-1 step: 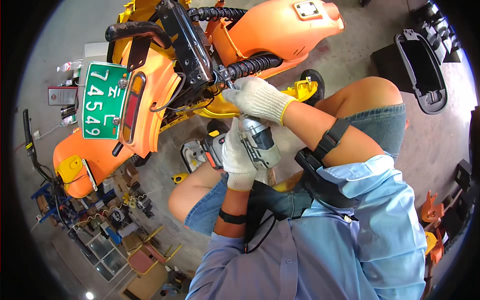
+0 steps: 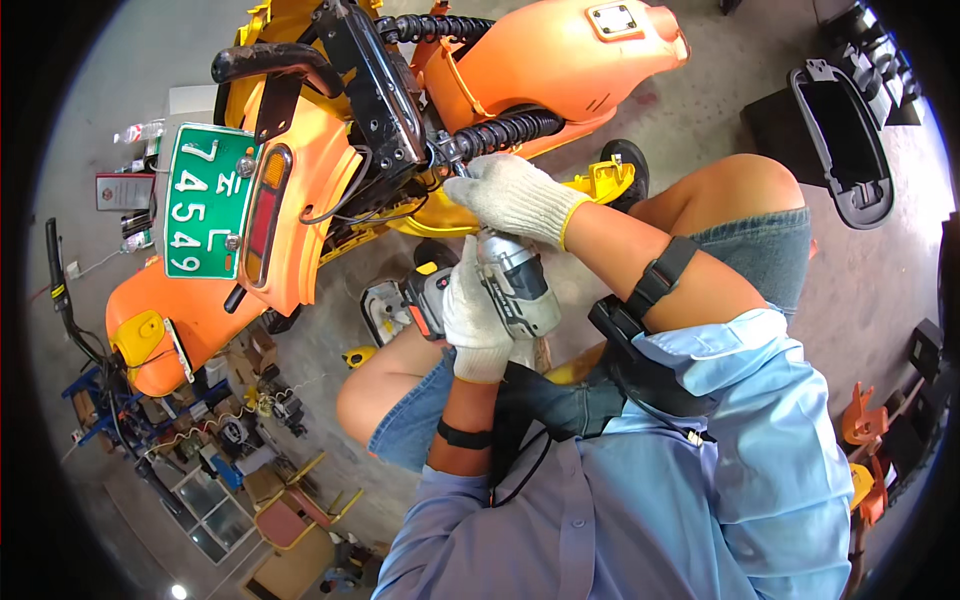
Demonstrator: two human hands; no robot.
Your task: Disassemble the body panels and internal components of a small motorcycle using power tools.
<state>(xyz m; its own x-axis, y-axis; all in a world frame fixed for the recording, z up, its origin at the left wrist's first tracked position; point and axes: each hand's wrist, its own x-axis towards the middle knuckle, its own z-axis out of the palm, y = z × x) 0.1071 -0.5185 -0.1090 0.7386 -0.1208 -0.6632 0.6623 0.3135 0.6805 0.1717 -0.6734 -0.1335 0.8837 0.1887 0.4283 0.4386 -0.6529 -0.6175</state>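
My left hand, in a white knit glove, is wrapped round the handle of a grey and black cordless impact driver, its nose pointing up toward the vehicle. Just beyond that nose, my gloved right hand is closed, fingertips at a metal fitting by the end of a black coil-spring shock absorber. What its fingers grip is hidden. Both hands are at an orange and yellow scooter with a black frame bracket and loose dark wires.
A green licence plate and tail light sit left of my hands. My bare knees flank the work. A black frame-shaped part lies at far right. Boxes and tools spread across the lower-left floor, near a chair.
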